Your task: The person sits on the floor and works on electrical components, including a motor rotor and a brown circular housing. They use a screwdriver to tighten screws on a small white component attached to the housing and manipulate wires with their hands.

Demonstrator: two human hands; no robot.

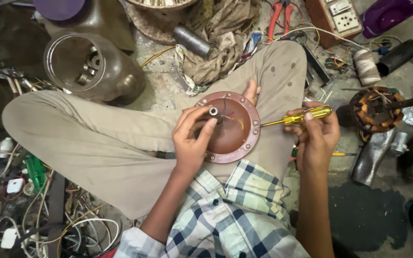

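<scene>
Head view, looking down on a person seated cross-legged on a cluttered workshop floor. The round reddish-brown motor cover [233,126] rests on the lap, between the knees, its hollow side up and its flange ringed with bolt holes. Left hand [192,138] lies over the cover's near-left edge, thumb and forefinger closed around a small metal bush [213,111] at the centre; thin coloured wires [235,119] run across the hollow beside it. Right hand [317,136] is wrapped firmly round the yellow-handled screwdriver [302,116], whose shaft points left with the tip at or just touching the cover's right rim; contact is hard to confirm from this angle. Progress, as a judgement: the cover is already off its housing, since the cylindrical grey motor casing [89,67] stands open well apart at upper left, with bearings visible inside. Work on the centre fitting appears underway, not finished; the flange holes look mostly unfilled, so reassembly is likely left. A wound stator [376,109] sits to the right, red-handled pliers [280,14] and a crumpled rag [221,38] lie beyond the knees.
</scene>
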